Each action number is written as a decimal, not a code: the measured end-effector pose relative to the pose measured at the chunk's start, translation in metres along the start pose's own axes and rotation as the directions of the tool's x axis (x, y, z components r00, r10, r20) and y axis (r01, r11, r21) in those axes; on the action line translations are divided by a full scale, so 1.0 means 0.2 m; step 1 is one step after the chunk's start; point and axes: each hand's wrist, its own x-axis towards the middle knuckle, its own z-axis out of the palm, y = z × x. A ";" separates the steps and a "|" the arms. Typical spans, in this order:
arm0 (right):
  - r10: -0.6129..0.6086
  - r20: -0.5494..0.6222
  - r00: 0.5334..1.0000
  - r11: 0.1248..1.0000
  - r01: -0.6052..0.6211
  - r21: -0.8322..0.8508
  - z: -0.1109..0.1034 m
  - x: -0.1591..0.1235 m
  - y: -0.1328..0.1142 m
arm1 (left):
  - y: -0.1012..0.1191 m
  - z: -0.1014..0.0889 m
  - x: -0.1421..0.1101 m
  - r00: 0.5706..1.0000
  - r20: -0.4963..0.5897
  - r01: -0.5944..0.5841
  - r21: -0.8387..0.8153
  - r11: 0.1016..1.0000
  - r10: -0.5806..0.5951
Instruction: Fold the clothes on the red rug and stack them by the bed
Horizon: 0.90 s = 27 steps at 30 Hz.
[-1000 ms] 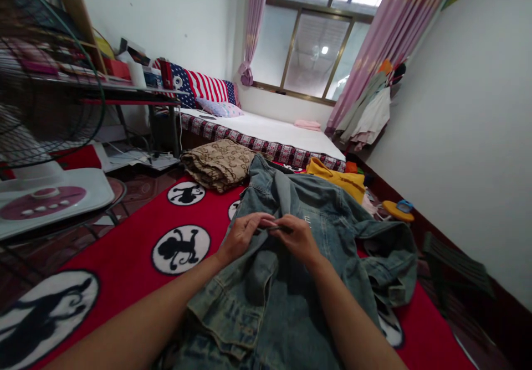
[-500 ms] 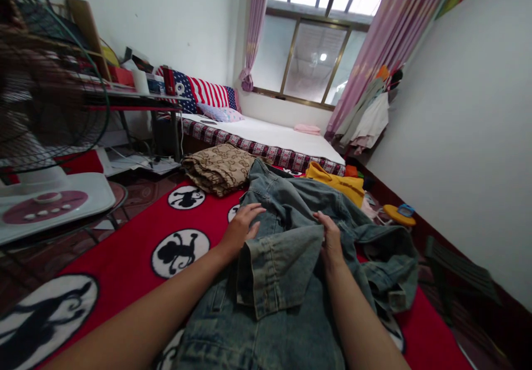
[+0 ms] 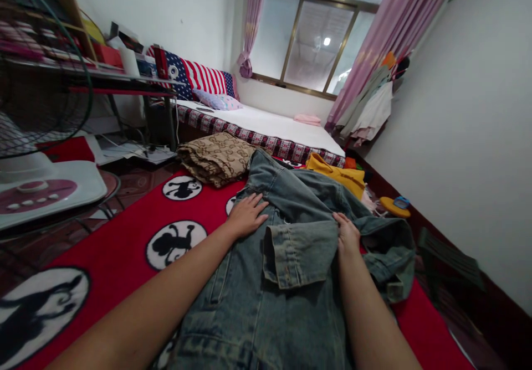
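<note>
Kneeling over the red rug (image 3: 124,231), we press our left hand (image 3: 246,215) flat and open on the denim jacket (image 3: 266,303) spread there, while our right hand (image 3: 347,236) lies beside its folded-in sleeve (image 3: 297,248), fingers loose, gripping nothing we can see.

The denim jacket (image 3: 291,281) lies on the rug (image 3: 124,237). The left hand (image 3: 247,215) rests on its left part, the right hand (image 3: 348,236) at its right. Behind it lies a folded cloth (image 3: 214,157), then the bed (image 3: 270,129). A fan (image 3: 37,115) stands on the left.
</note>
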 end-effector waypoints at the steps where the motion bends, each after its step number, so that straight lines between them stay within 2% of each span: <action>1: 0.028 0.014 1.000 0.999 -0.028 -0.021 0.00 0.00 -0.01 | 0.00 0.00 0.00 1.000 0.001 0.001 0.003 1.000 -0.001; 3: 0.064 0.057 0.996 0.988 -0.055 -0.147 0.01 -0.02 -0.04 | 0.00 0.00 0.00 1.000 0.003 0.006 0.006 1.000 -0.006; 4: 0.022 0.073 0.997 0.969 -0.003 -0.246 0.02 -0.04 -0.08 | 0.00 0.00 0.00 1.000 0.003 0.008 0.006 1.000 -0.008; 6: -0.188 0.117 0.975 0.864 0.221 -0.453 0.04 -0.11 -0.17 | 0.00 0.00 0.00 1.000 -0.001 0.011 0.006 1.000 -0.011; 8: -0.366 0.264 0.893 0.712 0.451 -0.539 0.07 -0.20 -0.28 | 0.01 0.00 0.00 1.000 -0.004 0.010 0.011 1.000 -0.010; 9: -0.361 0.385 0.849 0.664 0.524 -0.533 0.08 -0.26 -0.34 | 0.01 0.00 0.00 1.000 -0.002 0.008 0.016 1.000 -0.008; 10: -0.287 0.524 0.802 0.640 0.568 -0.518 0.09 -0.33 -0.38 | 0.01 0.00 0.00 1.000 -0.001 0.007 0.020 1.000 -0.007; 12: -0.067 0.756 0.652 0.574 0.645 -0.505 0.11 -0.46 -0.44 | 0.01 0.00 0.00 1.000 0.004 0.007 0.026 1.000 -0.008; 14: 0.110 0.861 0.497 0.420 0.762 -0.493 0.13 -0.58 -0.44 | 0.01 0.00 0.00 1.000 0.006 0.010 0.023 1.000 -0.010; 15: 0.177 0.876 0.448 0.326 0.814 -0.482 0.14 -0.62 -0.42 | 0.01 0.00 0.00 1.000 0.006 0.014 0.019 1.000 -0.015; 16: 0.234 0.874 0.425 0.242 0.845 -0.476 0.15 -0.64 -0.41 | 0.01 0.00 0.00 1.000 0.007 0.019 0.014 1.000 -0.019; 17: 0.271 0.862 0.429 0.184 0.856 -0.484 0.15 -0.65 -0.39 | 0.01 0.00 -0.01 1.000 0.009 0.022 0.009 1.000 -0.022; 18: 0.282 0.847 0.451 0.162 0.848 -0.505 0.16 -0.64 -0.38 | 0.01 -0.01 -0.01 1.000 0.012 0.027 0.003 1.000 -0.027; 19: 0.262 0.838 0.480 0.181 0.828 -0.531 0.16 -0.62 -0.37 | 0.02 -0.01 -0.01 0.999 0.015 0.031 -0.001 1.000 -0.031; 21: 0.109 0.826 0.553 0.333 0.763 -0.554 0.13 -0.53 -0.40 | 0.02 -0.02 -0.01 0.999 0.016 0.035 -0.009 0.999 -0.035; 23: -0.184 0.722 0.666 0.524 0.689 -0.501 0.09 -0.42 -0.44 | 0.03 -0.02 -0.01 0.999 0.008 0.045 -0.021 0.999 -0.044; 24: -0.355 0.586 0.729 0.594 0.660 -0.460 0.06 -0.37 -0.47 | 0.03 -0.02 -0.01 0.999 0.000 0.049 -0.027 0.998 -0.049; 25: -0.504 0.393 0.770 0.652 0.637 -0.412 0.02 -0.32 -0.49 | 0.03 -0.02 -0.01 0.999 -0.007 0.051 -0.031 0.998 -0.051; 26: -0.598 0.177 0.782 0.704 0.618 -0.350 -0.01 -0.27 -0.51 | 0.03 -0.02 -0.01 0.999 -0.012 0.049 -0.031 0.998 -0.049; 27: -0.625 -0.011 0.780 0.754 0.600 -0.268 -0.04 -0.23 -0.52 | 0.03 -0.02 0.00 0.999 -0.015 0.046 -0.028 0.999 -0.046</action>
